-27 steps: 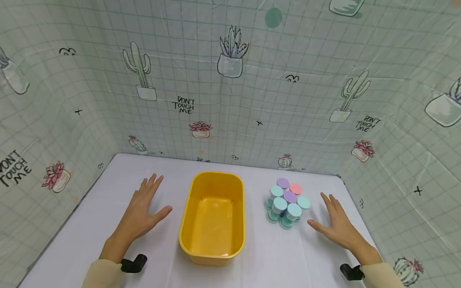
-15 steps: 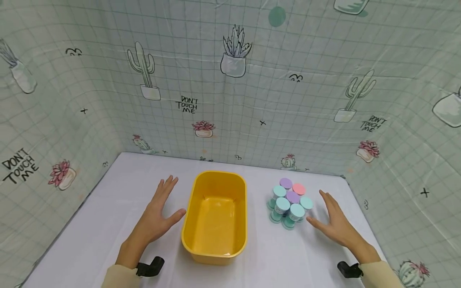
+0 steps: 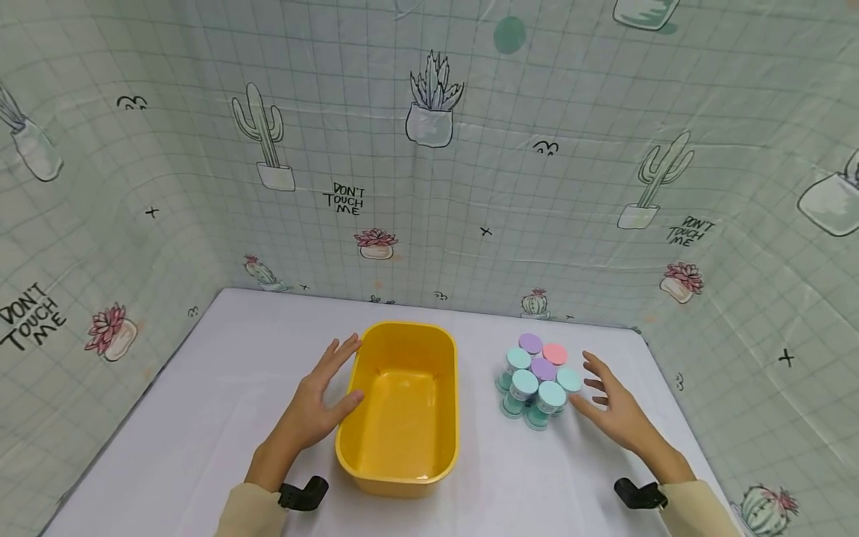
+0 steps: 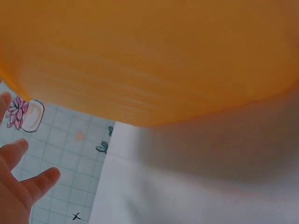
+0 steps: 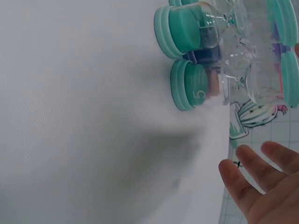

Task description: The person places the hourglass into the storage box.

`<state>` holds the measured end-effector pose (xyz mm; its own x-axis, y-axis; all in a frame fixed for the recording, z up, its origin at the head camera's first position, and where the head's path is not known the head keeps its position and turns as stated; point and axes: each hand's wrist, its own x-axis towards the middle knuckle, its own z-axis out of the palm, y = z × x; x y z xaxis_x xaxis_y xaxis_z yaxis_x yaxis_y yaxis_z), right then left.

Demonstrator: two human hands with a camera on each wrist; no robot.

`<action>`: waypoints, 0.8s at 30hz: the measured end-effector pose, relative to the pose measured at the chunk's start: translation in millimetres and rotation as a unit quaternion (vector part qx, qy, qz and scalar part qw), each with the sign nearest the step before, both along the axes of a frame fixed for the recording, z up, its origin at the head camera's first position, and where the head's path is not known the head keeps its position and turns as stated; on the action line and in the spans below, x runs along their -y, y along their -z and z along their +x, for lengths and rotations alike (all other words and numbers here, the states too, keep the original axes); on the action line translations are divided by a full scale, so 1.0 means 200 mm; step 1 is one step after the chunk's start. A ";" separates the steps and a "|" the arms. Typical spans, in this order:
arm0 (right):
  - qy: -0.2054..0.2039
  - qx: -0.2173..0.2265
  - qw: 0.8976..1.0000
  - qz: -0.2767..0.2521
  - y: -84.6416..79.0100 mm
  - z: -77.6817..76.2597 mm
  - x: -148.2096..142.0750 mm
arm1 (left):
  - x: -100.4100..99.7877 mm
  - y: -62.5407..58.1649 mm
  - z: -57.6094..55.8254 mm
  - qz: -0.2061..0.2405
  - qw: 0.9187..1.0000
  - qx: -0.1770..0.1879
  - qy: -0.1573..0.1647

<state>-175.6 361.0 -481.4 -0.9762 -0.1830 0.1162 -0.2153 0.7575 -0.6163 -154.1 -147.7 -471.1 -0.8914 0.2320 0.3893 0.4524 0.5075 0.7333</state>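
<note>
A yellow plastic basin [image 3: 397,429] with a rounded rim stands on the table. My left hand [image 3: 310,409] is at its left rim, fingers straight and thumb overlapping the edge in the head view. The left wrist view is mostly filled by the basin's outer wall [image 4: 145,56]. To the right, several sand timers [image 3: 522,386] stand upright in a cluster, with mint, purple and pink caps. My right hand [image 3: 616,412] is just right of them, fingers loosely bent, holding nothing. From the right wrist, one timer [image 5: 190,87] shows a 5 on its mint cap, apart from the fingers.
A white cloth covers the table [image 3: 268,317]. Grid-patterned fabric [image 3: 429,186] with cactus drawings hangs at the back and both sides. Between basin and timers lies a strip of bare table.
My left hand has moved right, from beside the basin to its left rim. My right hand has shifted slightly left toward the sand timers, its fingers bending more. Basin and timers stay put.
</note>
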 end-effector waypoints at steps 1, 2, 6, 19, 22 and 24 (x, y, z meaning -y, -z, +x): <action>-0.001 0.003 1.000 -0.004 0.00 0.00 0.01 | 0.00 0.00 -0.01 -0.004 1.000 -0.004 0.002; -0.001 0.007 1.000 -0.008 0.00 -0.01 0.01 | 0.00 0.01 -0.01 -0.008 1.000 -0.006 0.004; 0.001 0.022 1.000 -0.015 0.00 -0.01 0.03 | 0.00 0.02 -0.02 -0.016 1.000 -0.006 0.007; -0.003 0.018 0.999 -0.039 0.00 -0.03 0.05 | -0.04 0.12 -0.05 0.055 0.997 -0.043 0.030; -0.003 0.030 0.999 -0.044 -0.01 -0.04 0.05 | -0.04 0.13 -0.06 0.067 0.996 -0.054 0.028; 0.002 0.041 0.998 -0.041 -0.02 -0.05 0.05 | -0.04 0.13 -0.07 0.070 0.996 -0.057 0.028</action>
<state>-185.3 352.0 -476.8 -0.9836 -0.1731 0.0509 -0.1597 0.7042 -0.6918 -167.7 -140.5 -497.8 -0.8267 0.2174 0.5190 0.5616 0.3757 0.7372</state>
